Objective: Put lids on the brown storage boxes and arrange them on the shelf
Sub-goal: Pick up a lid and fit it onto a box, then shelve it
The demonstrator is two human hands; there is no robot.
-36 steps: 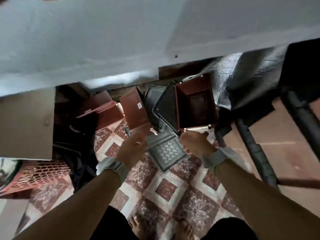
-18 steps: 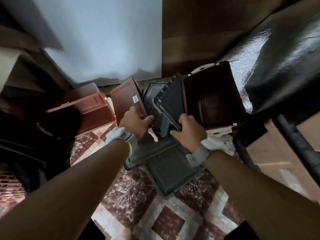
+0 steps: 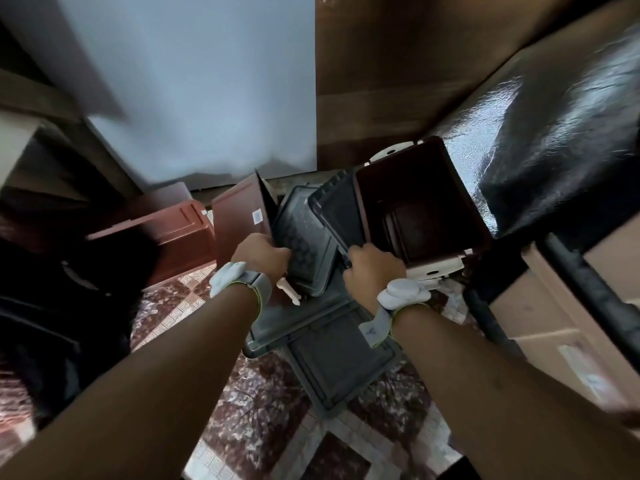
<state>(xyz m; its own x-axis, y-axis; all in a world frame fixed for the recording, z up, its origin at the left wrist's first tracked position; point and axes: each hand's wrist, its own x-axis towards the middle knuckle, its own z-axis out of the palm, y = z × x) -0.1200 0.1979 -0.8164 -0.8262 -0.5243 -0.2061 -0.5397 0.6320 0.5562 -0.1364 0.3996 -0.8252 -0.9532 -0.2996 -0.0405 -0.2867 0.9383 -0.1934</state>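
An open brown storage box (image 3: 420,209) stands upright on the floor, its white latch at the near rim. Several grey lids lean between it and a tipped brown box (image 3: 239,211) to the left. My right hand (image 3: 372,271) is closed on the edge of the grey lid (image 3: 341,211) nearest the open box. My left hand (image 3: 261,254) grips the edge of another leaning grey lid (image 3: 301,237). Two more grey lids (image 3: 341,362) lie flat on the tiled floor under my wrists. A further brown box (image 3: 162,233) lies on its side at the left.
A black padded surface (image 3: 554,143) on dark metal legs (image 3: 588,299) crowds the right side. A white wall panel (image 3: 207,98) and brown board (image 3: 398,64) stand behind the boxes. Dark bags (image 3: 59,306) fill the left floor. Patterned floor tiles (image 3: 263,393) show below.
Both hands moved forward from the floor lids and closed on the leaning grey lids. My view dropped closer to the boxes.
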